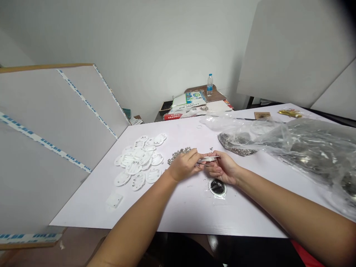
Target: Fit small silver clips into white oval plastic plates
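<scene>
The left hand (184, 165) and right hand (226, 168) are both pinching a thin white disc (210, 159). It is lying between them, its long side pointing left to right, and showing just past the black circle (217, 187) on the table (180, 217).

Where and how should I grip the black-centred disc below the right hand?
Probably pinch the disc by the left and right of its white rim, from above: it lies flat and round, and what looks like clear film sits at its near edge.
</scene>
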`<state>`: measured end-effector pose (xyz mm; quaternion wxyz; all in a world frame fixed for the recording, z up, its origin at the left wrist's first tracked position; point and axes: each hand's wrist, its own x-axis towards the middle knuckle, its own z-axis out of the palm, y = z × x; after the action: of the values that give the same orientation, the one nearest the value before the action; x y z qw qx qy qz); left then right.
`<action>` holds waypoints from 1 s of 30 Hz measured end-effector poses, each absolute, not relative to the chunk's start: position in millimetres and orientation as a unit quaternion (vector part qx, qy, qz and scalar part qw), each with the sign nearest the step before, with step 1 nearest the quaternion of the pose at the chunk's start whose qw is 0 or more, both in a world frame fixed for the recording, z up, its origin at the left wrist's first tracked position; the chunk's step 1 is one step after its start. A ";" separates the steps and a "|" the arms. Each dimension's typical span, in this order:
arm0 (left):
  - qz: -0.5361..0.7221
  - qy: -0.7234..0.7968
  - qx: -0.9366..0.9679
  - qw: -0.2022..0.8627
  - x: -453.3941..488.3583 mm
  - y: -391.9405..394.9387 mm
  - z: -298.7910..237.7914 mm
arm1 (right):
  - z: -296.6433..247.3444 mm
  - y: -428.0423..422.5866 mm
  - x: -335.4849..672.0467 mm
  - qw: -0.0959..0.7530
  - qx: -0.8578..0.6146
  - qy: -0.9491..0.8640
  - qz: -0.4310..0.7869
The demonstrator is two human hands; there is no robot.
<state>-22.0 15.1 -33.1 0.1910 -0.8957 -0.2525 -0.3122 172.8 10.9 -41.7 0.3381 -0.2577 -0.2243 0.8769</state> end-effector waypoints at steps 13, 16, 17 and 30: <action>-0.305 -0.508 -0.798 -0.114 -37.9 30.6 -21.6 | -47.1 36.7 186.7 0.546 -0.441 -0.388 0.598; -0.221 -0.554 -0.791 -0.139 -43.0 33.4 -23.9 | -53.7 40.9 189.7 0.527 -0.486 -0.453 0.530; -0.203 -0.562 -0.789 -0.145 -44.1 33.8 -24.5 | -55.3 41.1 189.8 0.519 -0.491 -0.474 0.515; -0.114 -0.580 -0.793 -0.147 -40.5 31.4 -23.4 | -64.1 44.6 191.0 0.506 -0.493 -0.527 0.473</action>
<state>-40.5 31.4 -23.4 -0.1473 -0.7928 -0.5804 -0.1137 191.0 44.6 -64.1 0.5059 -0.4931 -0.5268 0.4727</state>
